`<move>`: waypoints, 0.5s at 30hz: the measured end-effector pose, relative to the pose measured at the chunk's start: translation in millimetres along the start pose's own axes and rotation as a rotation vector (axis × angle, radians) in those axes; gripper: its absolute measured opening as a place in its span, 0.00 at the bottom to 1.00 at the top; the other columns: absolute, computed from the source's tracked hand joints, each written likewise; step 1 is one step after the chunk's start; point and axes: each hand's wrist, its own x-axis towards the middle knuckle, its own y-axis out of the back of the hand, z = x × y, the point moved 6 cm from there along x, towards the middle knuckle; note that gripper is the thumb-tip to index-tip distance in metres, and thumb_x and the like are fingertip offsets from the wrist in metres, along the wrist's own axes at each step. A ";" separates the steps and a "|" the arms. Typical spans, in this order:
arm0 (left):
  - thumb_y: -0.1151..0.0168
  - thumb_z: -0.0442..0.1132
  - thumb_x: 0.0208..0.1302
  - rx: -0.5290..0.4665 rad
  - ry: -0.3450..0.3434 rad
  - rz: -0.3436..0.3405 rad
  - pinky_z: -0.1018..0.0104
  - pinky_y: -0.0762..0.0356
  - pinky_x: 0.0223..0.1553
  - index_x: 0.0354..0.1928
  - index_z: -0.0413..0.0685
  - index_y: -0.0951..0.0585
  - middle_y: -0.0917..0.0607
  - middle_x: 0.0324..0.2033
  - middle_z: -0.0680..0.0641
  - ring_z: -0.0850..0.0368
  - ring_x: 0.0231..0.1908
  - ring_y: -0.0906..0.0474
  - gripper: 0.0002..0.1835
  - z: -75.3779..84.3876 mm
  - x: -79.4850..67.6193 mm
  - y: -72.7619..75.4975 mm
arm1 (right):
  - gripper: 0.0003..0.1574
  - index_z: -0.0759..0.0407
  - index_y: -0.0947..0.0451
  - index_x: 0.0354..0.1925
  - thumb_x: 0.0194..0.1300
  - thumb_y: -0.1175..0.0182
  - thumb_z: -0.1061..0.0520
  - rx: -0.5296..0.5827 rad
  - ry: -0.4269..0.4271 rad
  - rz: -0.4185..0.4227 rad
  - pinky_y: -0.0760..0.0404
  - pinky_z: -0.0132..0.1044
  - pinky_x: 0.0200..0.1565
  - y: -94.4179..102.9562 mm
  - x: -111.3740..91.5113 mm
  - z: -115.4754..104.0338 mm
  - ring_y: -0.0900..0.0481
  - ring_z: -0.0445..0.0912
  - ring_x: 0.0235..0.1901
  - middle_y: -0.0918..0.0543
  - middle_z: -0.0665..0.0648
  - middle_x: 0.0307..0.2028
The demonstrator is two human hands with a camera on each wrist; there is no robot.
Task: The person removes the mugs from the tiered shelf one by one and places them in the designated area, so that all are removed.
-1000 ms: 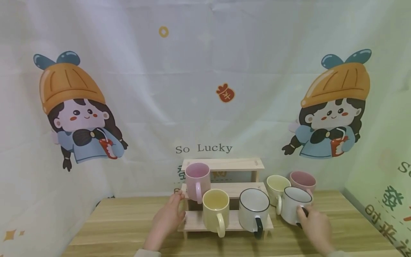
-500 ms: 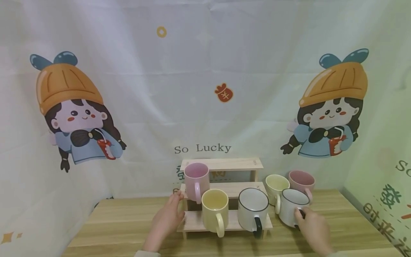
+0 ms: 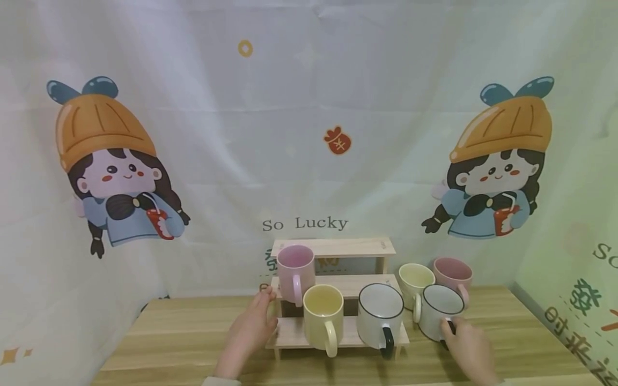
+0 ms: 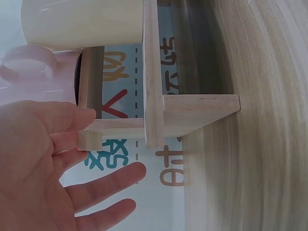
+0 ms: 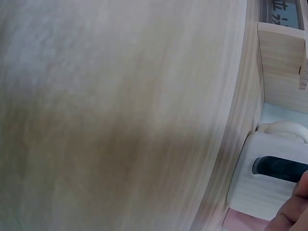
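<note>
My right hand point(image 3: 468, 343) pinches the black handle point(image 5: 279, 168) of a white enamel-style mug point(image 3: 436, 313) with a black rim, upright on the table's right side. Beside the stepped wooden shelf point(image 3: 338, 246), my left hand point(image 3: 251, 327) holds the left end of its middle tier; in the left wrist view thumb and index lie at the board's corner point(image 4: 90, 140), the outer fingers stretched out. On the lowest tier stand a yellow mug point(image 3: 321, 321) and another white mug point(image 3: 379, 319) with black rim and handle. A lilac mug point(image 3: 293, 279) stands on the middle tier.
Behind the held mug, a pale yellow mug point(image 3: 414, 281) and a pink mug point(image 3: 454, 273) stand close together on the wooden table point(image 3: 193, 332), right of the shelf. A printed cloth point(image 3: 232, 161) hangs at the back and sides.
The right hand and the white mug have moved slightly down and toward me, by the other two mugs. The left hand stays at the shelf.
</note>
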 end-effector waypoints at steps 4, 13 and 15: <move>0.39 0.37 0.60 -0.018 0.023 -0.005 0.65 0.31 0.18 0.66 0.45 0.34 0.40 0.72 0.46 0.55 0.19 0.30 0.31 0.0 -0.4 -0.1 | 0.20 0.63 0.28 0.22 0.68 0.49 0.52 0.010 -0.008 -0.030 0.28 0.55 0.26 -2.7 1.5 0.4 0.23 0.59 0.22 0.23 0.62 0.19; 0.39 0.38 0.60 -0.003 0.028 -0.016 0.65 0.31 0.19 0.66 0.45 0.33 0.40 0.72 0.47 0.54 0.23 0.27 0.31 1.6 -1.1 -0.4 | 0.19 0.65 0.25 0.24 0.66 0.47 0.53 -0.010 -0.011 -0.019 0.27 0.55 0.25 -2.8 1.0 1.4 0.24 0.55 0.20 0.23 0.58 0.17; 0.39 0.38 0.60 -0.001 0.023 -0.018 0.65 0.31 0.19 0.66 0.44 0.34 0.40 0.72 0.46 0.55 0.23 0.27 0.31 2.0 -1.2 -0.9 | 0.19 0.67 0.24 0.26 0.66 0.47 0.52 -0.013 -0.009 -0.016 0.26 0.56 0.26 -2.6 1.0 2.2 0.23 0.56 0.21 0.22 0.59 0.17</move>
